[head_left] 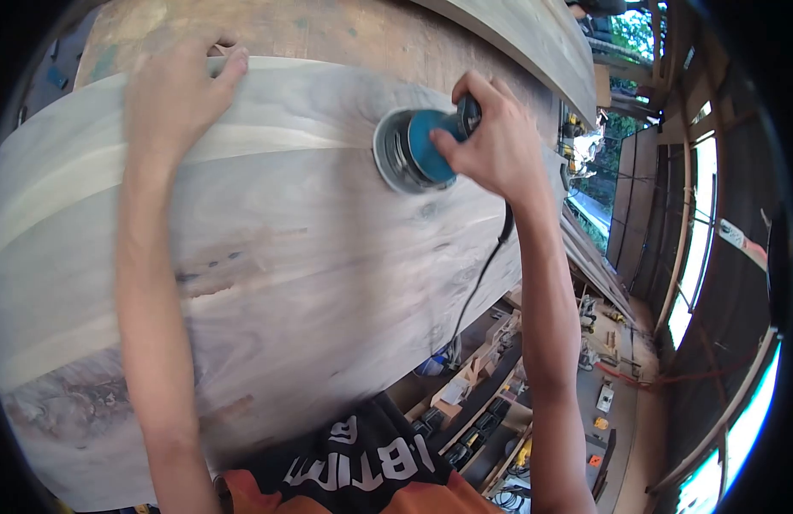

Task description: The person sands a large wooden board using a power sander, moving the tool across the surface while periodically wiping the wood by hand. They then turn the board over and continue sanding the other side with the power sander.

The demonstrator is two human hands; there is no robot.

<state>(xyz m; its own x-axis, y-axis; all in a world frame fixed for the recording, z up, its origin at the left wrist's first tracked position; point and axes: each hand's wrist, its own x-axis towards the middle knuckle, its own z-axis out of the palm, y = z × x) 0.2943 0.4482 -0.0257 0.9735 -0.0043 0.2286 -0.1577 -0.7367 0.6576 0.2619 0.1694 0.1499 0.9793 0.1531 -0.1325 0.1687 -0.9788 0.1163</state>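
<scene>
A wide wooden slab [268,206] with streaky grain and knots lies across the workbench in front of me. My right hand [499,141] is closed around a teal power sander [431,146]. The sander's round pad rests on the slab near the far right part, and a black cord [478,287] trails from it down over the slab. At the slab's far edge on the left is my left hand [178,94], slightly blurred. Its fingers curl over that edge, partly hidden, with the thumb pointing right.
Another long board [521,43] lies beyond the slab at the top right. The bare benchtop [328,38] shows between them. Below and to the right, wooden shelving [474,377] holds tools and batteries. Planks [598,261] lean at the right, near a dark wall.
</scene>
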